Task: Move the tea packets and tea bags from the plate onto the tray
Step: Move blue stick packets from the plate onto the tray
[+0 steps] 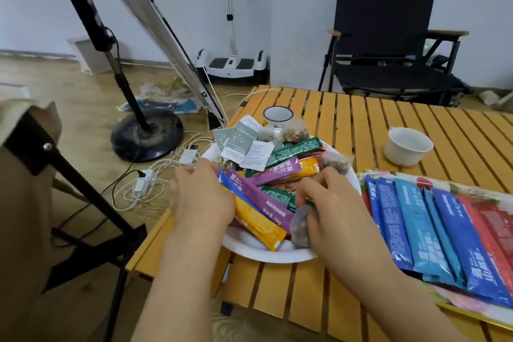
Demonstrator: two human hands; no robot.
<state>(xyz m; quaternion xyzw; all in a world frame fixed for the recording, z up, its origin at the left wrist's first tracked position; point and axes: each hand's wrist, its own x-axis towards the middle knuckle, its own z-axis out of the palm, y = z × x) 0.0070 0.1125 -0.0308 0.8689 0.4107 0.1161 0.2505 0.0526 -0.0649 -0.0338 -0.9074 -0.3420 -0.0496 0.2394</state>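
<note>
Both hands work over the plate [251, 251] at frame centre. The right hand [330, 211] pinches a tea bag [301, 226]; the left hand [201, 197] rests, fingers relaxed, on the sticks [261, 219]. Lift the bag clear without snagging, then cross to the tray [472, 316], lower right.

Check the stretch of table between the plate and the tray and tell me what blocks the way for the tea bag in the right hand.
Nothing visible does. The right hand pinches a tea bag over the plate, and the tray lies just right of it, its rim close to the plate's. The white cup stands farther back, off that path.
</note>
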